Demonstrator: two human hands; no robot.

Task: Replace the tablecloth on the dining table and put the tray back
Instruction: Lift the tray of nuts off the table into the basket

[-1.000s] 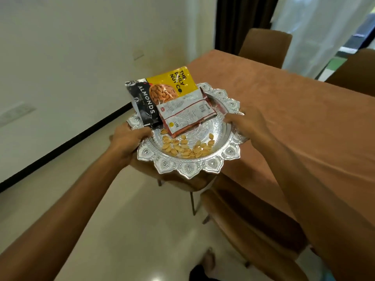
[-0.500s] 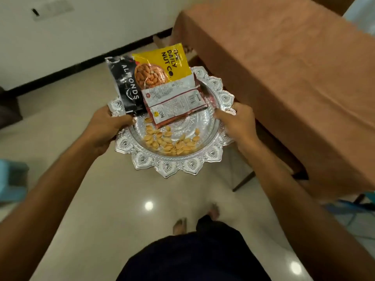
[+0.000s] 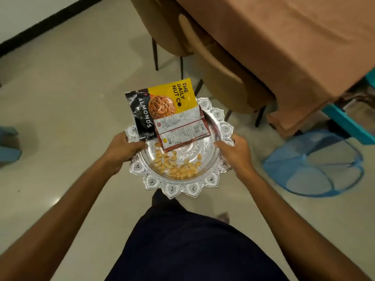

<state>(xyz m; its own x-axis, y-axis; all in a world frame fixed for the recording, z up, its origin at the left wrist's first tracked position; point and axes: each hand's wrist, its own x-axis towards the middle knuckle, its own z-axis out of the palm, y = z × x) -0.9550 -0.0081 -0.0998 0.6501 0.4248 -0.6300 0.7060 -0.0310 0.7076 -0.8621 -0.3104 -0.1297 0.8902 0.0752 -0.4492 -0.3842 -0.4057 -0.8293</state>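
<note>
Head view looks down on a round silver metal tray with a scalloped, embossed rim (image 3: 178, 190), held level above the beige floor, apart from the table draped in a brown tablecloth (image 3: 284, 37). Left hand (image 3: 121, 151) and right hand (image 3: 236, 152) each clamp opposite edges of the rim. On the tray lie a yellow-and-black almond pouch (image 3: 160, 106), a red-and-white snack packet (image 3: 182, 130) and loose shelled nuts (image 3: 174, 167)

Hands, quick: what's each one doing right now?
Left hand: closed on the silver tray's left rim.
Right hand: closed on the tray's right rim.
</note>
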